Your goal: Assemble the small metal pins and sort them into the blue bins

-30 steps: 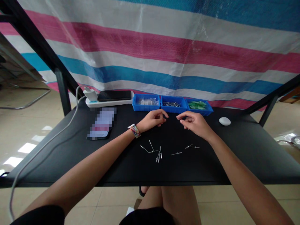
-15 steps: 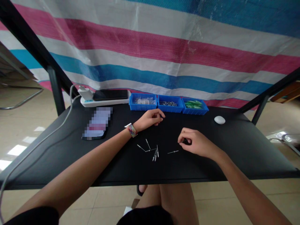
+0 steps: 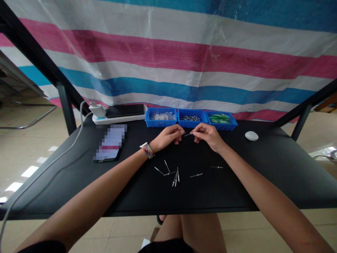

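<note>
My right hand (image 3: 206, 136) pinches a slim silver blind rivet (image 3: 189, 134) between thumb and fingers, its thin pin pointing left. Close by, my left hand (image 3: 171, 134) has its thumb and fingers drawn together near the pin's tip; whatever it may hold is hidden. On the black table (image 3: 147, 196) below lies a loose cluster of several blind rivets (image 3: 175, 178). To its right are two single ones, a nearer blind rivet (image 3: 196, 175) and another blind rivet (image 3: 217, 167) beside my right forearm.
Three blue bins stand along the back: one with clear plastic bags (image 3: 163, 116), a middle bin of rivets (image 3: 190, 118), one with green packets (image 3: 219, 118). A white power strip (image 3: 119, 119) and a phone (image 3: 111, 142) are left; a white mouse-shaped object (image 3: 251, 136) is right.
My right hand has moved up and left to beside my left hand, with a rivet now showing in its pinch. Another rivet lies where that hand was. My left hand has barely moved.
</note>
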{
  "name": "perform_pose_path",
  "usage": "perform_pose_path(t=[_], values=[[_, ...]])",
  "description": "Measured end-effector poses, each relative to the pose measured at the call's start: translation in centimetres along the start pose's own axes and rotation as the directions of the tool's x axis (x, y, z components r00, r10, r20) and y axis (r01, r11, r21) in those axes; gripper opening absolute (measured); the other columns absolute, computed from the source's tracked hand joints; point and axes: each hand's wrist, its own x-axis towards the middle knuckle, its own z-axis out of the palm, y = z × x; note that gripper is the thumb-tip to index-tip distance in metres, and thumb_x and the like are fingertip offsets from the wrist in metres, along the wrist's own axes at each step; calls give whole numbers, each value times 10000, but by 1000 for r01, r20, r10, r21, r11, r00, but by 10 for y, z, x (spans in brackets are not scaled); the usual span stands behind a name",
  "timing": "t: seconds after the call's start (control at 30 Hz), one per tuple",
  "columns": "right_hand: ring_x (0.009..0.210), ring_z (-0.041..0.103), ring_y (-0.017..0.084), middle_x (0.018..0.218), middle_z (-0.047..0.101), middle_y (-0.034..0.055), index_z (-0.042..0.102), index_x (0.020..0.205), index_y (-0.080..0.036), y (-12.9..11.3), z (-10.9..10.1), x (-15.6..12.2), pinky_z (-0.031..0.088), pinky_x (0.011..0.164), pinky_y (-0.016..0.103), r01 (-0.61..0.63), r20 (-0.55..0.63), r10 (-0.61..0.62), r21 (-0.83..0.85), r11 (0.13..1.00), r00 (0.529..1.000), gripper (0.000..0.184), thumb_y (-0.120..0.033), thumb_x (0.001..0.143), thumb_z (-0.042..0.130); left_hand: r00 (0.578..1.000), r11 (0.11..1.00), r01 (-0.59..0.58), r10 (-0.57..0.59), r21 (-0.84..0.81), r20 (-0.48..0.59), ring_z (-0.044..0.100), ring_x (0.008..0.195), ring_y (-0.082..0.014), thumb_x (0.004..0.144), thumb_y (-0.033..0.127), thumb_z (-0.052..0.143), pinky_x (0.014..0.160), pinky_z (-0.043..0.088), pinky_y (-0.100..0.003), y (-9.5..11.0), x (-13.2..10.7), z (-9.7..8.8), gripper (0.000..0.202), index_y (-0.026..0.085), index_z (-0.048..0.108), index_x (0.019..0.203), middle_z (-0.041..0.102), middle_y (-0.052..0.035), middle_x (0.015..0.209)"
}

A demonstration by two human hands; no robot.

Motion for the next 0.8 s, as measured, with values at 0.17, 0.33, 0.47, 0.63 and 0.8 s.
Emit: perform_pose_path(t=[0.17,0.33,0.47,0.63,0.8], values=[[552,624,125,690,686,-13,750,844,-196,6,3,-7,518,548,263,48,-90,-45,36,998,995,277,-397,769,925,998,999,40,-41,27,42,606,649,-103,990,425,607,625,485,-213,1,0,0,306,133,667,922,640,-14,752],[578,630,132,754,711,3,767,861,-207,7,3,-12,525,565,282,87,-108,-86,2,996,990,254,-400,787,913,999,999,37,-38,33,22,604,658,-100,989,414,610,619,487,-209,2,-1,1,286,139,664,929,643,-14,779],[569,631,132,737,704,0,764,867,-206,9,5,-12,533,580,291,89,-95,-93,-52,995,991,243,-397,801,897,998,998,40,-42,45,37,597,660,-94,980,409,636,627,491,-206,1,-1,2,275,142,665,926,644,-9,782],[575,660,127,873,715,9,748,967,-207,11,6,-11,530,570,287,68,-81,-71,-41,997,994,285,-404,812,883,1000,999,10,-11,40,26,595,652,-93,929,357,720,636,506,-212,-2,-1,0,216,148,664,931,626,7,768],[639,674,145,913,743,42,736,947,-194,7,2,-11,530,614,293,47,55,-43,-75,996,998,290,-480,913,771,1000,999,-5,5,38,1,599,622,-90,914,351,752,612,481,-206,0,0,-1,234,146,640,924,619,16,728]])
